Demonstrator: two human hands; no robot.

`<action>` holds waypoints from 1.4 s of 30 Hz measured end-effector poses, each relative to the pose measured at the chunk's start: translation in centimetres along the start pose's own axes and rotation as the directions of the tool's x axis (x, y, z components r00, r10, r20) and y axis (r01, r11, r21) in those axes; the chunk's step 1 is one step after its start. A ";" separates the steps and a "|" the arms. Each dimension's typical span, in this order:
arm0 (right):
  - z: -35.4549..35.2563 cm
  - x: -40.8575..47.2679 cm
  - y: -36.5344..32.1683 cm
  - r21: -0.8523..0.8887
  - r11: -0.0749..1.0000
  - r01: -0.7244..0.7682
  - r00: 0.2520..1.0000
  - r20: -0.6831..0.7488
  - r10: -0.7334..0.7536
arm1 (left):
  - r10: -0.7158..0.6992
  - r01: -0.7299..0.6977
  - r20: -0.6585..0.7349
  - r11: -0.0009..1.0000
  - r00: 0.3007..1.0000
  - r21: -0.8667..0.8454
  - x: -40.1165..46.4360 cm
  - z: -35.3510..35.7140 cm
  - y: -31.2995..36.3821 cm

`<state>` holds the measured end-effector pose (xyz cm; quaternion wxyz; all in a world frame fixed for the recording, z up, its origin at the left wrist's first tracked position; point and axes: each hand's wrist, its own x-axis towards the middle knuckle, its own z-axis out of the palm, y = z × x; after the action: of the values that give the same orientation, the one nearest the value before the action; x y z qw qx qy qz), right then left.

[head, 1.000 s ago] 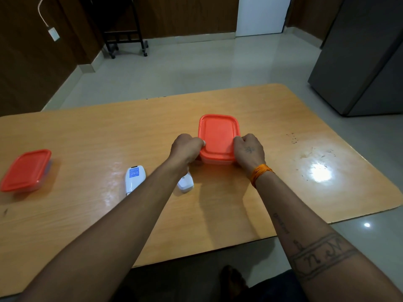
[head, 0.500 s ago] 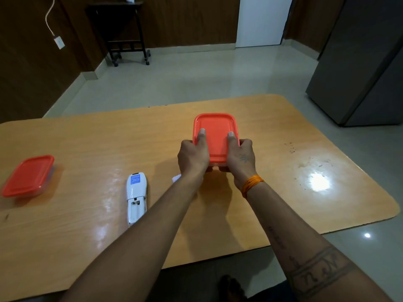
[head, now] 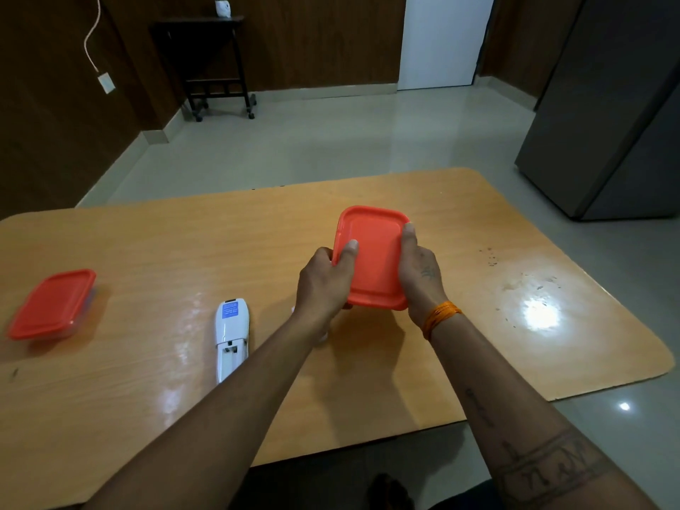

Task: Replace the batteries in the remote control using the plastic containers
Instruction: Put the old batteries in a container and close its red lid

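A plastic container with an orange lid [head: 373, 255] is held above the wooden table [head: 154, 259], tilted toward me. My left hand [head: 323, 285] grips its left edge, thumb on the lid. On its right edge sits my right hand [head: 419, 274], thumb along the lid's side. The white remote control [head: 232, 336] lies face down on the table left of my left forearm, its battery bay uncovered at the near end. A small white piece, mostly hidden, shows just below my left wrist. What the container holds is hidden.
A second orange-lidded container [head: 51, 305] sits near the table's left edge. A grey cabinet [head: 611, 115] stands to the right of the table, a dark wheeled stand [head: 217, 68] against the far wall. The table's near edge runs under my forearms.
Both hands have lifted the container off the table and tilted it toward me, thumbs moving onto the lid. The view has shifted, showing more of the remote.
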<state>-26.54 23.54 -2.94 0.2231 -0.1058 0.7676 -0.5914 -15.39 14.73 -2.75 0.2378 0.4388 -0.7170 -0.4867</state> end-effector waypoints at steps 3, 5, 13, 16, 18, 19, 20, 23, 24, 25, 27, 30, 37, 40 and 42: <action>0.0 -0.4 0.1 -0.034 0.999 0.014 1.000 0.018 -0.014 | -0.075 0.076 0.018 0.993 0.997 -0.090 0.5 -0.2 0.7; 0.5 -0.5 0.3 -0.002 1.000 0.009 0.999 0.041 -0.009 | -0.099 0.098 0.000 0.985 0.995 -0.139 1.0 -0.5 1.4; 0.7 -0.5 -0.5 0.109 0.994 0.026 0.993 0.116 -0.039 | -0.028 0.023 -0.056 0.996 0.998 -0.086 1.0 -0.9 1.2; 0.8 -0.5 -0.5 0.093 0.995 0.043 0.993 0.106 -0.053 | 0.014 -0.016 -0.068 0.999 0.998 -0.030 1.0 -1.2 1.3; 0.6 -0.3 -0.4 0.073 0.996 0.041 0.995 0.090 -0.048 | 0.068 -0.068 -0.046 0.998 0.997 0.018 0.8 -1.4 1.2; 0.4 -0.3 -0.4 0.075 0.996 0.043 0.995 0.082 -0.049 | 0.094 -0.094 -0.018 0.995 0.995 0.041 0.7 -1.4 1.0; 0.1 -0.3 -0.4 0.079 0.996 0.043 0.996 0.080 -0.050 | 0.110 -0.111 0.016 0.992 0.994 0.052 0.5 -1.3 0.8; -0.5 -0.2 -0.3 0.063 0.997 0.044 0.995 0.084 -0.049 | 0.064 -0.064 0.083 0.998 0.994 -0.002 0.3 -1.3 0.5; -0.5 -0.2 -0.3 0.051 0.998 0.045 0.994 0.094 -0.050 | 0.020 -0.014 0.100 0.998 0.995 -0.055 0.5 -1.4 0.8; -0.4 -0.3 -0.3 0.039 0.998 0.045 0.992 0.112 -0.049 | -0.024 0.039 0.117 0.992 0.993 -0.122 0.8 -1.6 1.1; -0.1 -0.4 -0.5 0.023 0.999 0.046 0.987 0.154 -0.049 | -0.073 0.103 0.139 0.969 0.988 -0.223 1.2 -1.9 2.0; 0.1 -0.4 -0.7 0.052 0.998 0.032 0.985 0.170 -0.040 | -0.060 0.090 0.130 0.967 0.990 -0.238 1.5 -1.7 2.5; -0.2 -0.1 -0.3 0.052 0.998 0.040 0.983 0.179 -0.048 | -0.098 0.126 0.125 0.963 0.987 -0.238 1.7 -1.3 1.9; -0.3 -0.1 -0.7 0.084 0.996 0.028 0.980 0.193 -0.044 | -0.071 0.086 0.073 0.971 0.995 -0.223 1.7 -1.4 1.7; -0.2 -0.2 -0.8 0.108 0.994 0.027 0.980 0.195 -0.048 | -0.064 0.073 0.049 0.977 0.997 -0.203 1.8 -1.6 1.8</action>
<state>-26.57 23.58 -2.13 0.2920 -0.1665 0.7074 -0.6218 -15.78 12.62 -0.63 0.2496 0.4261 -0.6526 -0.5747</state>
